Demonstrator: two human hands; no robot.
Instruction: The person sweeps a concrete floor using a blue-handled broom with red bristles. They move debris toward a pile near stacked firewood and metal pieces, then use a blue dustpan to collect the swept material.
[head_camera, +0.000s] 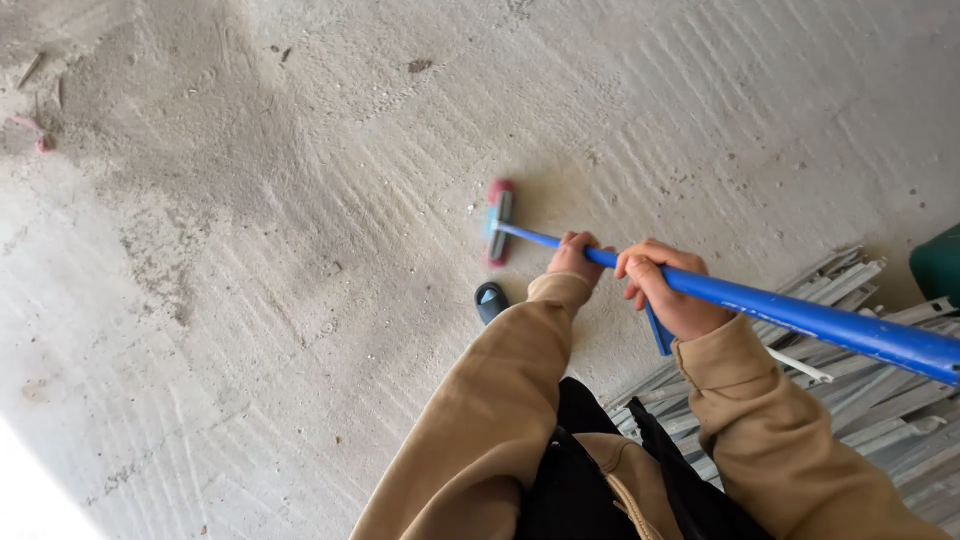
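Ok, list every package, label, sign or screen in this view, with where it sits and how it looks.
None in view: only a dusty concrete floor, a blue-handled broom held by the left hand and right hand, and grey metal strips lying at the right.

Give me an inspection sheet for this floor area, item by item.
Surface: bare concrete floor, dusty, with a sand patch at upper left.
Job's things: push broom, red bristles on the floor, blue handle.
Clutter: pale metal strips heaped at right; small debris at upper left.
Hands: left hand and right hand both grip the handle.
Cables: nothing seen.
Surroundings: dark shoe tip; green object at right edge.
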